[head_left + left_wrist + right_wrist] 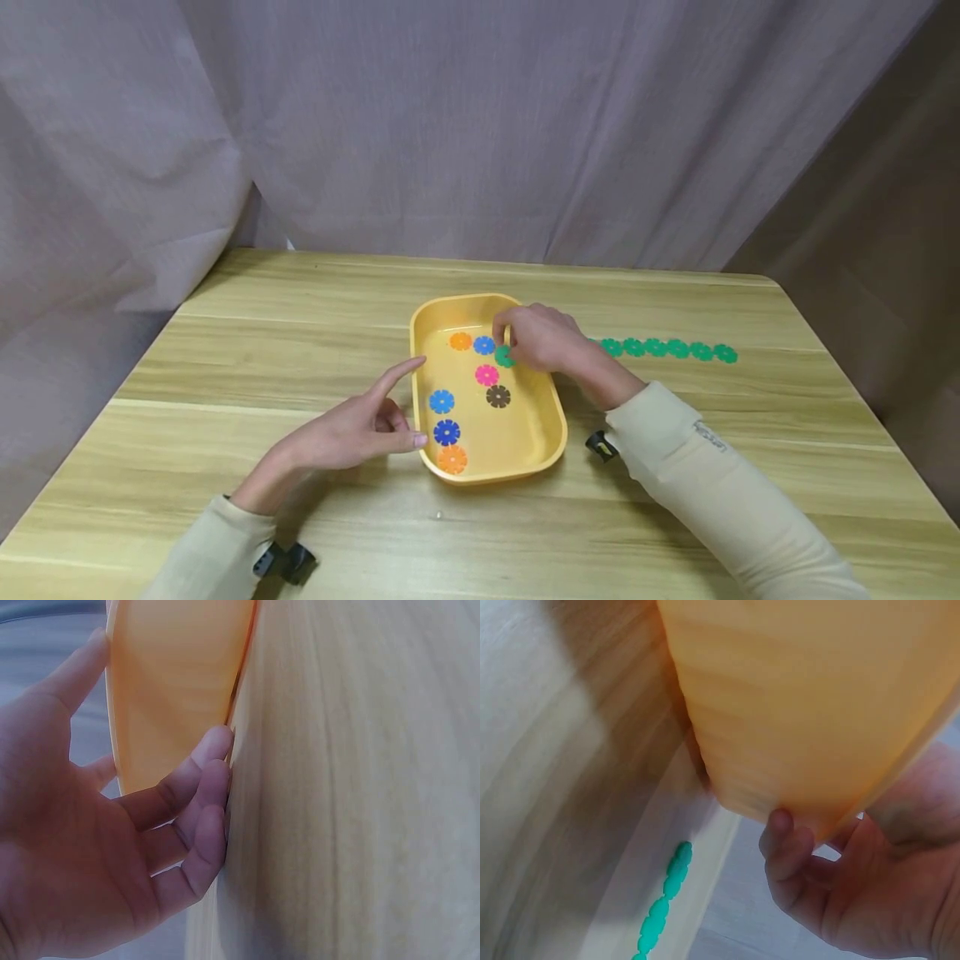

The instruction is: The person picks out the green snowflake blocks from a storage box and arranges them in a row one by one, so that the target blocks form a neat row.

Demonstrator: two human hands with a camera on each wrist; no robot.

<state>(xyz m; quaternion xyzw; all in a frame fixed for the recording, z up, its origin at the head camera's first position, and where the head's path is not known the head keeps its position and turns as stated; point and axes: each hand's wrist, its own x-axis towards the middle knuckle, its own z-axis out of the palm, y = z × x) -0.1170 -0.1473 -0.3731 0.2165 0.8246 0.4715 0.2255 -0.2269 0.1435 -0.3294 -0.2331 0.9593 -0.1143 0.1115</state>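
A yellow tray (555, 433) stands on the table with flower-shaped plastic discs in it. My left hand (352, 429) is at its left side, fingers spread; the thumb and a fingertip touch the rim. In the left wrist view, the other fingers (206, 832) lie loosely bent along the outer wall. My right hand (542, 337) reaches over the far right rim and pinches a green disc (504, 357) between thumb and index finger, its right edge hidden. In the right wrist view, bent fingers (787, 851) sit outside the tray wall (795, 712).
Beside the green disc lie a blue disc (483, 345), an orange disc (461, 341), a pink disc (487, 375) and a brown disc (498, 396). Several more line the tray's left side. A row of green discs (656, 347) stretches rightward, partly hidden by my right arm.
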